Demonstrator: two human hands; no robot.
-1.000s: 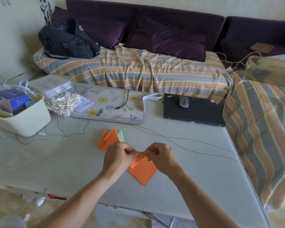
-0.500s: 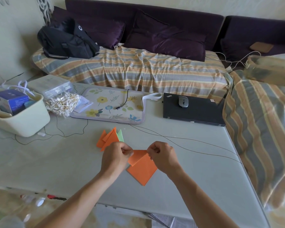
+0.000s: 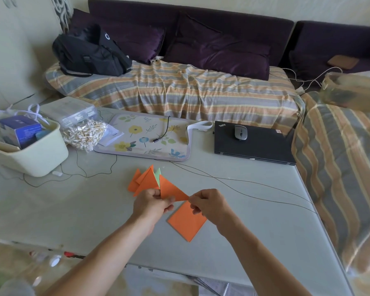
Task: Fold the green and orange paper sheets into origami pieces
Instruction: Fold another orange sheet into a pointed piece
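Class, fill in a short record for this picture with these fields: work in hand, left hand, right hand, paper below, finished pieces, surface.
work in hand: orange triangle, folded, lifted off the table
left hand: left hand pinches its lower left part
right hand: right hand pinches its right tip
paper below: orange sheet lying flat under the hands
finished pieces: pile of orange folds with one green piece showing, just behind the left hand
surface: table

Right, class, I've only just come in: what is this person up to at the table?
A person is folding origami. Both hands, left and right, pinch an orange folded triangle above the table. An orange sheet lies flat under it. Beyond lies a pile of folded pieces, orange with one green.
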